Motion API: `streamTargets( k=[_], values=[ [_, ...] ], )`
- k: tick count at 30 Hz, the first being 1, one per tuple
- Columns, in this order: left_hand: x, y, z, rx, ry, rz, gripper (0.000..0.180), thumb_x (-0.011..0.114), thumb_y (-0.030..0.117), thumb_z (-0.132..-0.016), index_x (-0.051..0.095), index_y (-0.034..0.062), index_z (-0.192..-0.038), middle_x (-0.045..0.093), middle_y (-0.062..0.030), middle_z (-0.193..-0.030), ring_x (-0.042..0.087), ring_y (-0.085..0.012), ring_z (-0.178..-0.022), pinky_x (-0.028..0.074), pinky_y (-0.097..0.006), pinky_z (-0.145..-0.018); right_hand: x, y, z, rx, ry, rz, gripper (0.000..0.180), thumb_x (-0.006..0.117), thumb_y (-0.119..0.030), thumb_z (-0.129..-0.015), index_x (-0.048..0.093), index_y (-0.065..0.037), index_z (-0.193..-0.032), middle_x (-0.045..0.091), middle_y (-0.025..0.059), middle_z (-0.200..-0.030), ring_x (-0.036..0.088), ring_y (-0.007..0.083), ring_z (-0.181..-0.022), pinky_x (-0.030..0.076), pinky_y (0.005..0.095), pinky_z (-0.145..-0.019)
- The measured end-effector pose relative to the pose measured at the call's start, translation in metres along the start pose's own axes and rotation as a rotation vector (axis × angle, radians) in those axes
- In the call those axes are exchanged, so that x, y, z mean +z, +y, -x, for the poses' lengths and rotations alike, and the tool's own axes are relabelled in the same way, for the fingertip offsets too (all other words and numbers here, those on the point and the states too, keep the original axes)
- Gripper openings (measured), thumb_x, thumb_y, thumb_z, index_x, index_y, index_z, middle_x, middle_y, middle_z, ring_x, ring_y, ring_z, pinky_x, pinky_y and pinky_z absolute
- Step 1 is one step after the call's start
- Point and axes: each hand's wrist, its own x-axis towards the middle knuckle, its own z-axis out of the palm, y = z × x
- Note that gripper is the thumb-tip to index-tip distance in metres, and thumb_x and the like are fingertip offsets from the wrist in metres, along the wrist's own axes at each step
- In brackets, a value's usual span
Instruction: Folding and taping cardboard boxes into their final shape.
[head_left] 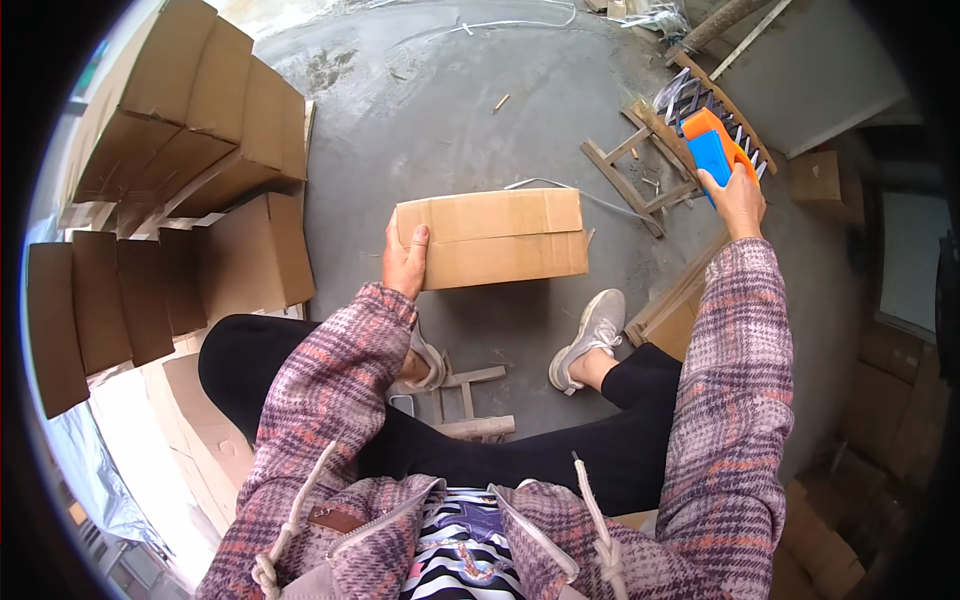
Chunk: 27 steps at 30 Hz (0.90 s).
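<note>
Grey floor point(450, 120) lies beneath the carton point(500, 256), whose long axis runs 9 to 3 o'clock. Fingers of the nearer left hand point(405, 262) grasp the 9 o'clock end; the right hand point(741, 203), its fingers clenched on a tape dispenser point(708, 158), has the carton at 9 o'clock.

A long-sleeved plaid jacket point(735, 340) in purple, pale pink and orange has knotted cream cords point(322, 462), a pale zip point(385, 519) and, at left, a brown patch point(335, 519). Beneath: a black-and-white striped shirt point(440, 562) with purple print. Black trousers point(600, 425); pale grey shoes point(578, 347), white laces point(605, 335).
</note>
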Motion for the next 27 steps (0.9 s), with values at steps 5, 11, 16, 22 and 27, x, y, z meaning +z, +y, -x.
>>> streamTargets(
  k=[5, 11, 16, 22, 27],
  values=[
    [0.003, -0.002, 0.004, -0.043, -0.017, -0.032, 0.063, 0.055, 0.036, -0.093, 0.031, 0.0022, -0.14, 0.05, -0.0196, -0.128, 0.053, -0.0273, -0.115, 0.042, -0.036, -0.097, -0.027, 0.001, 0.001, -0.126, -0.008, -0.155, 0.06, 0.064, -0.056, -0.078, 0.061, -0.001, -0.101, 0.067, 0.016, -0.094, 0.066, 0.0287, -0.083, 0.05, 0.0401, -0.071],
    [0.012, 0.0, -0.015, -0.047, -0.068, -0.002, 0.067, 0.056, 0.039, -0.092, 0.03, 0.0008, -0.141, 0.046, -0.0213, -0.133, 0.049, -0.0304, -0.12, 0.038, -0.037, -0.101, -0.09, -0.068, 0.057, -0.142, -0.686, -1.264, 0.059, 0.069, -0.049, -0.08, 0.056, -0.001, -0.112, 0.062, 0.0056, -0.098, 0.059, 0.0106, -0.088, 0.046, 0.0258, -0.083],
    [0.0, 0.027, -0.009, 0.213, 0.151, -0.557, 0.064, 0.057, 0.04, -0.092, 0.034, 0.0011, -0.138, 0.045, -0.0209, -0.134, 0.046, -0.0304, -0.123, 0.037, -0.039, -0.101, -0.09, -0.111, 0.113, -0.302, -0.913, -1.262, 0.073, 0.071, -0.047, -0.077, 0.046, 0.001, -0.126, 0.06, 0.0087, -0.111, 0.058, 0.0146, -0.099, 0.046, 0.029, -0.089],
    [-0.023, 0.151, -0.018, -0.054, -0.373, 0.481, 0.039, 0.052, 0.035, -0.096, 0.06, 0.0015, -0.114, 0.063, -0.0046, -0.1, 0.057, -0.0134, -0.093, 0.045, -0.027, -0.083, -0.115, -0.13, 0.118, -0.489, -1.046, -1.074, 0.076, 0.073, -0.047, -0.075, 0.046, 0.002, -0.125, 0.06, 0.0091, -0.106, 0.058, 0.0152, -0.096, 0.048, 0.0284, -0.082],
    [-0.032, 0.147, -0.013, -0.076, -0.494, 0.683, 0.028, 0.058, 0.029, -0.094, 0.066, 0.0024, -0.092, 0.062, -0.0008, -0.076, 0.055, -0.0056, -0.07, 0.045, -0.022, -0.064, -0.116, -0.156, 0.127, -0.56, -1.027, -0.941, 0.069, 0.073, -0.044, -0.075, 0.05, 0.001, -0.122, 0.059, 0.0072, -0.103, 0.056, 0.0124, -0.091, 0.048, 0.0267, -0.079]
  ],
)
